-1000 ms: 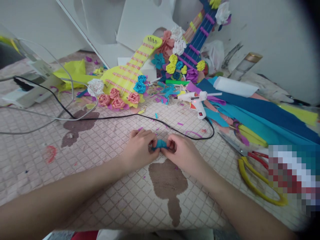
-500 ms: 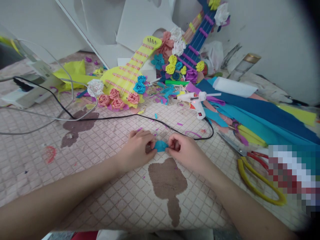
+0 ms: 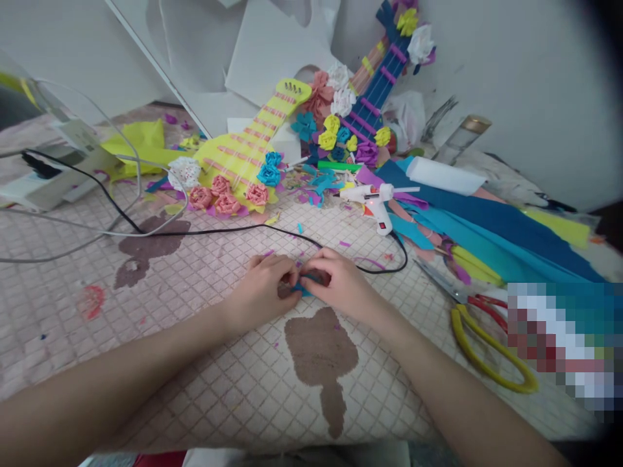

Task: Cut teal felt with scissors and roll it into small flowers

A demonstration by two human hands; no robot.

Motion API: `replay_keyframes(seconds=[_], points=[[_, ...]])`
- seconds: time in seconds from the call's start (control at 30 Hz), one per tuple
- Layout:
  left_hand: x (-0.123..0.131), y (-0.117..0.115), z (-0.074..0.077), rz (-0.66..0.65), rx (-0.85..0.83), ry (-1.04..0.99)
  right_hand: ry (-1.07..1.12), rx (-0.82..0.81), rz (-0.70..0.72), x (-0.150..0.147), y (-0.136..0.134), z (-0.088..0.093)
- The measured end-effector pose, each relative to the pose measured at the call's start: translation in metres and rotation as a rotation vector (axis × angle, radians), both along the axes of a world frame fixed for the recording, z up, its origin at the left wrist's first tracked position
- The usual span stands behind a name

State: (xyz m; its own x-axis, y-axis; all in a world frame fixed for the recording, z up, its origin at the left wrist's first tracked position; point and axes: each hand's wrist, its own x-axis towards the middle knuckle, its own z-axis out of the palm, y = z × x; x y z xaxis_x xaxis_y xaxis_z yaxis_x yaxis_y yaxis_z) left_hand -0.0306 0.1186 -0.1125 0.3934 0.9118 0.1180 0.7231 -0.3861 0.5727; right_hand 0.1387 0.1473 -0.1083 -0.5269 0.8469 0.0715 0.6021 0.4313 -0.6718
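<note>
A small piece of blue crepe paper (image 3: pixel 306 291) is pinched between my two hands, just above the quilted tablecloth. My left hand (image 3: pixel 265 288) grips its left side with thumb and forefinger. Over the rest of the piece, my right hand (image 3: pixel 333 279) is closed, its fingertips close against the left ones. Most of the paper is hidden behind the fingers. Beyond the hands, a white hot glue gun (image 3: pixel 374 202) stands on the table with its cord looping toward me.
Scissors (image 3: pixel 455 292) with red and yellow handles lie at the right, near folded blue crepe paper (image 3: pixel 487 220). A yellow paper guitar (image 3: pixel 233 159) and a blue one (image 3: pixel 374 91) stand at the back. A black cord (image 3: pixel 219 229) crosses the tablecloth. A power strip (image 3: pixel 43 181) sits far left.
My right hand has moved left, right up to my left hand, and now covers most of the blue paper. The view has shifted slightly.
</note>
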Motion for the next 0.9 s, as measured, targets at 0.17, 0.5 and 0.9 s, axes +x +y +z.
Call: replay_keyframes(seconds=[0.17,0.5,0.9], points=[[-0.002,-0.002,0.000,0.050,-0.020,-0.103,0.107,-0.062,-0.006,0.002,0.002,0.002],[-0.003,0.002,0.001,0.047,-0.119,-0.367,0.667,-0.553,-0.261,0.002,-0.004,0.004],[-0.005,0.003,0.007,-0.115,-0.142,-0.227,0.386,-0.396,-0.124,0.011,-0.006,0.011]])
